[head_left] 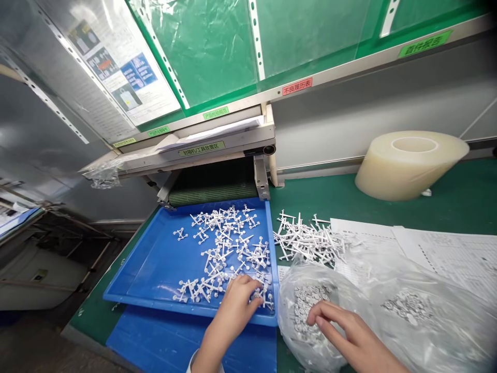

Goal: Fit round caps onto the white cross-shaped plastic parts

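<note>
My left hand (pixel 239 300) is inside the front right corner of a blue tray (pixel 155 264), its thumb and fingers curled around a small white plastic part. Several similar white plastic parts (pixel 221 228), rod-like with round discs, lie scattered across the tray. My right hand (pixel 345 329) reaches over a clear plastic bag (pixel 287 311), thumb and forefinger pinched together; what is between them I cannot make out. Small white round pieces (pixel 306 305) fill that bag beneath the fingertips. A loose pile of thin white plastic sticks (pixel 303 238) lies between tray and papers.
Behind the tray stands a small conveyor (pixel 217 181) beneath a shelf (pixel 202 147). A second clear bag (pixel 446 326) with round pieces (pixel 411 305) is at right, near printed sheets (pixel 446 254). A large tape roll (pixel 407 171) sits on the green table (pixel 318 191).
</note>
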Tool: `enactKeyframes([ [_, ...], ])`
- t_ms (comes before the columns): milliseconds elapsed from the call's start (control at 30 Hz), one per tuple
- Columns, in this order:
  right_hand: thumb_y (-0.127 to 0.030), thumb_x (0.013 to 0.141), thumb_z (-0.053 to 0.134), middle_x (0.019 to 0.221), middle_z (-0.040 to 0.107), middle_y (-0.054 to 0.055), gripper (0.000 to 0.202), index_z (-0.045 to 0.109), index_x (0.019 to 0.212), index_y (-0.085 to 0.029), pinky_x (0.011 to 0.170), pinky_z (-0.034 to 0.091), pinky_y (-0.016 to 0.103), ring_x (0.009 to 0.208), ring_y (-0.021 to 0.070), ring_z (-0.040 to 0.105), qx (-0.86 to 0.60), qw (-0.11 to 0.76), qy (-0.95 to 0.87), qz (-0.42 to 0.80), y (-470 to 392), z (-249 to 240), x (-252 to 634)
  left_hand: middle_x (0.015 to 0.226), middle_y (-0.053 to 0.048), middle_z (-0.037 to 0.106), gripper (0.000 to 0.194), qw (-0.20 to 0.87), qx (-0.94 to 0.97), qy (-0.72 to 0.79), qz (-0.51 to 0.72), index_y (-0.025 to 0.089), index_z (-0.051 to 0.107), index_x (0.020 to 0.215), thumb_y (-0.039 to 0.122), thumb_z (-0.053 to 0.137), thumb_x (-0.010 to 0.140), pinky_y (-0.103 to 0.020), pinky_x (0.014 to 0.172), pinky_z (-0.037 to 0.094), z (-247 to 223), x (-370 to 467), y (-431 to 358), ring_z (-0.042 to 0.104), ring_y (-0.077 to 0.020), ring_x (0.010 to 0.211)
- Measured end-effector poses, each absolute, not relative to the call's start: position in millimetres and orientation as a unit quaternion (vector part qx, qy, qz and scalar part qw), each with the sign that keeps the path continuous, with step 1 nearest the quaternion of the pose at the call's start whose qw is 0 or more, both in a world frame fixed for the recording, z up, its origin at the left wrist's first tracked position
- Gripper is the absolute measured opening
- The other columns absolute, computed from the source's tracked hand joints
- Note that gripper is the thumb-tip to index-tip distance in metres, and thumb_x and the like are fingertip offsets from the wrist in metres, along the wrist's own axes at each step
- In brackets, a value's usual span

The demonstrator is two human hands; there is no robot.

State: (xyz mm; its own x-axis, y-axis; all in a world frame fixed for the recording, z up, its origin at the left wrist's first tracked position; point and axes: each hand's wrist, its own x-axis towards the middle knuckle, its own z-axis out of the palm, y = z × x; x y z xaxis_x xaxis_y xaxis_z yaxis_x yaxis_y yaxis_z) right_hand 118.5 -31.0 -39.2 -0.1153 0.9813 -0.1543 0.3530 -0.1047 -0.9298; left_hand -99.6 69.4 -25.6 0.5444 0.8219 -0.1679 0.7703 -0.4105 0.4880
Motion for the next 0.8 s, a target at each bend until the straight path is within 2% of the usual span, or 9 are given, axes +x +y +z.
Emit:
enactKeyframes([
  [100,-0.037,0.090,0.036,0.079,0.064,0.003,0.029,0.058,0.078,-0.022,0.069,0.043,0.031,0.076,0.0219,0.060,-0.568,0.314,-0.594,0.476,-30,-38,119,0.087,-0.007,0.067,0.023,0.256,0.842,0.474,0.022,0.022,0.067,0.091,0.009,0.055,0.076,-0.036,0.079,0.043,-35,-95,68,0.060,-0.0262,0.087],
  [200,-0.037,0.090,0.036,0.080,0.064,0.003,0.028,0.057,0.078,-0.022,0.070,0.043,0.030,0.077,0.0218,0.059,-0.572,0.312,-0.589,0.478,-31,-36,121,0.081,-0.006,0.066,0.024,0.246,0.839,0.485,0.027,0.020,0.067,0.088,0.007,0.049,0.078,-0.032,0.072,0.044,-36,-94,71,0.061,-0.0232,0.078],
  [333,-0.040,0.089,0.036,0.079,0.063,0.003,0.030,0.058,0.077,-0.023,0.069,0.042,0.030,0.076,0.0219,0.059,-0.576,0.322,-0.575,0.484,-34,-38,122,0.081,-0.004,0.064,0.019,0.238,0.832,0.496,0.064,0.019,0.064,0.086,0.011,0.047,0.082,-0.026,0.068,0.045,-26,-101,75,0.061,-0.0191,0.075],
  [433,-0.042,0.088,0.037,0.075,0.062,0.002,0.030,0.057,0.074,-0.023,0.067,0.040,0.030,0.073,0.0215,0.058,-0.583,0.336,-0.562,0.481,-35,-39,121,0.076,-0.004,0.063,0.018,0.220,0.826,0.512,0.088,0.018,0.062,0.079,0.016,0.045,0.085,-0.028,0.068,0.045,-18,-106,73,0.060,-0.0199,0.073],
  [533,-0.041,0.088,0.036,0.075,0.061,0.002,0.030,0.056,0.075,-0.023,0.067,0.040,0.030,0.073,0.0215,0.057,-0.586,0.334,-0.564,0.477,-35,-38,121,0.081,-0.008,0.062,0.022,0.185,0.818,0.534,0.113,0.016,0.060,0.078,0.015,0.040,0.087,-0.034,0.071,0.044,-16,-107,68,0.058,-0.0241,0.078],
  [667,-0.040,0.089,0.034,0.078,0.062,0.002,0.030,0.056,0.077,-0.023,0.069,0.042,0.031,0.076,0.0221,0.058,-0.586,0.308,-0.576,0.479,-33,-33,123,0.082,-0.005,0.062,0.023,0.179,0.825,0.518,0.140,0.018,0.060,0.075,0.008,0.042,0.084,-0.030,0.071,0.045,-19,-108,63,0.058,-0.0210,0.080],
  [800,-0.041,0.090,0.032,0.079,0.062,0.002,0.031,0.055,0.077,-0.024,0.070,0.043,0.031,0.076,0.0219,0.058,-0.591,0.297,-0.574,0.482,-33,-28,125,0.088,-0.008,0.063,0.021,0.148,0.811,0.533,0.189,0.017,0.059,0.086,0.014,0.039,0.089,-0.036,0.075,0.045,-21,-113,61,0.057,-0.0239,0.085],
])
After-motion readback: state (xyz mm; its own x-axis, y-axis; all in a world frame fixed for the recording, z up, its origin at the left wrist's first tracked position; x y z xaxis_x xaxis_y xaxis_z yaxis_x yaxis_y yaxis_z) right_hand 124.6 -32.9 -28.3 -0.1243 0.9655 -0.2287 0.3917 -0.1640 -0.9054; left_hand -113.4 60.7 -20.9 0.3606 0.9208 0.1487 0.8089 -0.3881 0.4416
